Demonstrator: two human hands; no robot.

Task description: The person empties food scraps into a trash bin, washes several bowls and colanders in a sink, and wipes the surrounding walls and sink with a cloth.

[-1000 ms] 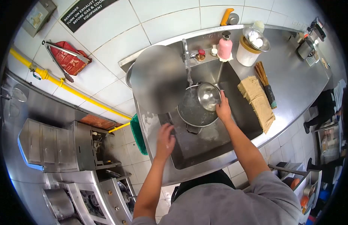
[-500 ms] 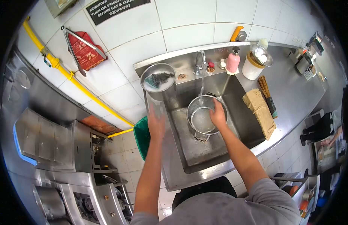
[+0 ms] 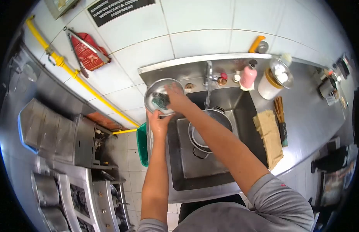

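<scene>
A round metal bowl with whitish suds stands at the sink's back left corner. My left hand grips its near rim, thumb on the edge. Inside the bowl lies a dark green scouring pad. My right hand reaches over from the right, its slightly blurred fingers closed around the pad's right side. Below my right forearm, a metal pot with loop handles sits in the sink, partly hidden by the arm. Water runs from the faucet toward it.
A pink pump bottle and a white container stand behind the sink. On its right edge lie a folded tan cloth and a brush. A green bin is at the left; a stove is lower left.
My right hand has left the pot in the sink and moved left into the bowl, onto the scouring pad. My left hand has moved up to the bowl's rim.
</scene>
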